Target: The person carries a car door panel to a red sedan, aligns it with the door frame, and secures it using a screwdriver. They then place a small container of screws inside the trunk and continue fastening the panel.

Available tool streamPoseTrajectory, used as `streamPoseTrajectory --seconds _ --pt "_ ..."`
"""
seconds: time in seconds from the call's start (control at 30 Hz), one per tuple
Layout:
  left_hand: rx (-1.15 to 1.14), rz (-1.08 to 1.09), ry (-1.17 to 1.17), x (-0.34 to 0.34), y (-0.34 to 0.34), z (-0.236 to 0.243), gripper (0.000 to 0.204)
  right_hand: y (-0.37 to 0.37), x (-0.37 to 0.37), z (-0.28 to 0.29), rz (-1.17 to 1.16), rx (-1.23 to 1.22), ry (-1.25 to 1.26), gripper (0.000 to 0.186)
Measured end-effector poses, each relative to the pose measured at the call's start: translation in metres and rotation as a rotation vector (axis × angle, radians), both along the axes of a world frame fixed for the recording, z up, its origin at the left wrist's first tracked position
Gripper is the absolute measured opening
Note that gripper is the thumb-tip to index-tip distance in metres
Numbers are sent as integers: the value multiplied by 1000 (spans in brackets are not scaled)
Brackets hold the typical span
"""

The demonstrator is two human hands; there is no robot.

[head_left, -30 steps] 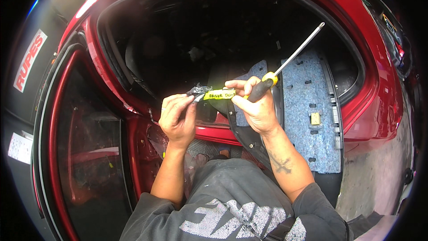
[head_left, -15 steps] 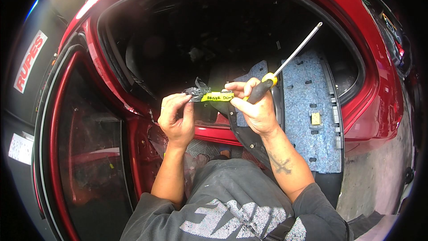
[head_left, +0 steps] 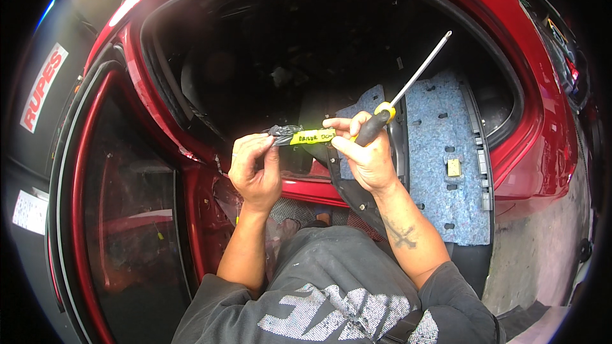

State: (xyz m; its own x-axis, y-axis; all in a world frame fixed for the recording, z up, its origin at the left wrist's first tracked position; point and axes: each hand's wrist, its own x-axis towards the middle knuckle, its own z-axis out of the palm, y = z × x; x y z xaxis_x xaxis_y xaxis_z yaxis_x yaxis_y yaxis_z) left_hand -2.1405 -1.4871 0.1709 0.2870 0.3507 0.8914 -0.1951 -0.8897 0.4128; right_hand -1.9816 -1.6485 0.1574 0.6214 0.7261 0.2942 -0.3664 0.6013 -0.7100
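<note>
Left hand point(head_left: 255, 167) fingers pinch the dark end of a small black bag w/ yellow label point(head_left: 303, 136); right hand point(head_left: 363, 153) grips its other end plus a screwdriver point(head_left: 408, 86). Bag sits btwn both, looks bunched shut, not set down yet. Red car point(head_left: 542, 146) beyond.

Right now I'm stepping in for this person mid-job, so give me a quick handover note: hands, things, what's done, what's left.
Left hand: grip pinches the crumpled end of a small black plastic bag.
Right hand: holds the bag's other end, wrapped in a yellow tape label, and also the screwdriver, shaft pointing up-right.
Place: bag held in the air before the open red car door opening; blue-grey felt trim panel leans there.
Done: bag labelled.
Left: bag and screwdriver not yet put down.
</note>
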Motion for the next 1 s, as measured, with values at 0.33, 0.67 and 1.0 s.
streamPoseTrajectory --seconds 0.33,0.67,1.0 --pt "-35 26 21 -7 4 1 17 6 -5 1 13 -10 41 31" --pt "-30 50 72 -17 4 -3 14 10 -10 0 35 -11 31 31" --pt "218 37 317 -20 -16 29 51 12 -16 -5 57 -62 62 26"
